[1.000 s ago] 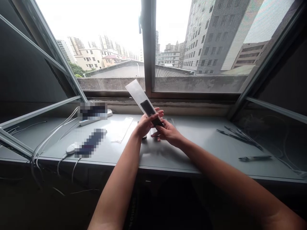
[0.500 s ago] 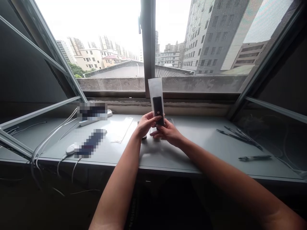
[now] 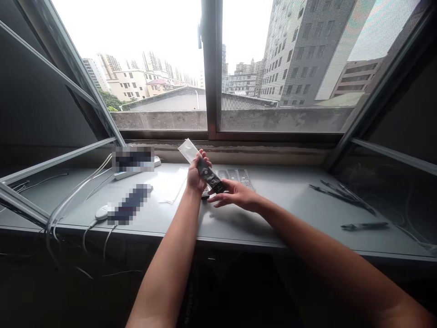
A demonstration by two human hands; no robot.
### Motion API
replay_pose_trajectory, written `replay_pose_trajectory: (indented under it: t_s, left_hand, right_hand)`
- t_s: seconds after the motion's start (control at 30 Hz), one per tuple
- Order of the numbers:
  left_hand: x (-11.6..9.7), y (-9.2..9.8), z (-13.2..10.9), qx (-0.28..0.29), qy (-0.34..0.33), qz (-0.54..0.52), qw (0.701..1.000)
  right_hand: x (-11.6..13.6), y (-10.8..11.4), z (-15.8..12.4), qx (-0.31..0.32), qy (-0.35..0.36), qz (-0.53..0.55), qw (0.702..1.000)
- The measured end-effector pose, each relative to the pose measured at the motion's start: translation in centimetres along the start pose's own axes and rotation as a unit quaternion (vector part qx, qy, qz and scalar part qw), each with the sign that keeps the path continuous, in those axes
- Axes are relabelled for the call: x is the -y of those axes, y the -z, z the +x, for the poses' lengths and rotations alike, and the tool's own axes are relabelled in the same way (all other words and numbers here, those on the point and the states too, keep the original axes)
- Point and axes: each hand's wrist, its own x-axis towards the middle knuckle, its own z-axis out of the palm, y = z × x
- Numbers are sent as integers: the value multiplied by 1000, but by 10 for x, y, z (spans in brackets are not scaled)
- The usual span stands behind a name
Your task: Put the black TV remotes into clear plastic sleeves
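A slim black remote control (image 3: 212,178) sits partly inside a clear plastic sleeve (image 3: 189,150), held tilted over the grey windowsill ledge (image 3: 280,205). My left hand (image 3: 196,175) is wrapped round the sleeve and the remote's upper part. The fingers of my right hand (image 3: 235,195) pinch the remote's lower end. More black remotes (image 3: 237,176) lie flat on the ledge just behind my hands. An empty clear sleeve (image 3: 172,184) lies on the ledge to the left of my left hand.
White cables (image 3: 68,200) trail over the ledge's left end beside two blurred-out items (image 3: 131,202). Thin black sticks (image 3: 341,195) and a pen (image 3: 363,225) lie at the right. The window mullion (image 3: 211,68) rises straight behind my hands.
The sleeve with the remote swung upright, then dropped and tilted to the left. My left hand slid higher round it, and the remotes behind my hands came into view.
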Motion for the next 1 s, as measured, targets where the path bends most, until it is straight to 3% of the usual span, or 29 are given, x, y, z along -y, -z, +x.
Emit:
replay_pose_trajectory:
  t_s: [0.23, 0.33, 0.47, 0.7, 0.9, 1.0]
  left_hand:
    - [16, -3, -7, 54, 63, 68, 994]
    - [18, -4, -11, 81, 93, 100, 987]
    - [17, -2, -11, 88, 83, 93, 988]
    - [21, 3, -10, 129, 79, 158, 976]
    - [24, 6, -16, 203, 139, 259, 934]
    - [23, 6, -12, 179, 122, 227, 950]
  right_hand:
    - [-8, 11, 8, -139, 34, -70, 987]
    - [-9, 13, 8, -134, 48, -90, 986]
    - [-8, 11, 8, -107, 57, -81, 989]
    - [-7, 15, 9, -211, 95, -91, 969]
    - [-6, 16, 6, -230, 48, -152, 960]
    - [-4, 14, 4, -215, 37, -171, 961]
